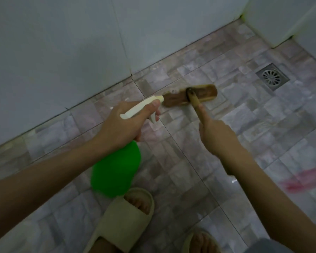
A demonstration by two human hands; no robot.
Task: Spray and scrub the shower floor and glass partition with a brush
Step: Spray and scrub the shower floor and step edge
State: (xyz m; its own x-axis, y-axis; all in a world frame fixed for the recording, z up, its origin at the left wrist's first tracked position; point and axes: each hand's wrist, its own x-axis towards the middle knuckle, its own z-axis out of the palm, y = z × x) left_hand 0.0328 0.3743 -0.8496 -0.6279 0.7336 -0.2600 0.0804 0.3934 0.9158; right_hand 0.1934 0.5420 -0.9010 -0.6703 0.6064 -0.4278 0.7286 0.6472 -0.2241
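Observation:
My left hand (124, 125) grips a green spray bottle (116, 170) by its cream trigger head (142, 106), nozzle pointing toward the brush. My right hand (217, 136) holds the wooden handle (194, 102) of a brown scrub brush (204, 94), index finger stretched along the handle. The brush head lies flat on the mottled tiled shower floor (244, 128), close to the base of the white wall (62, 52).
A round metal drain (272, 76) sits in the floor at the right. A white corner wall (281, 19) stands at the far right. My feet in beige slippers (124, 221) are at the bottom. A blurred red streak (306, 179) shows at the right edge.

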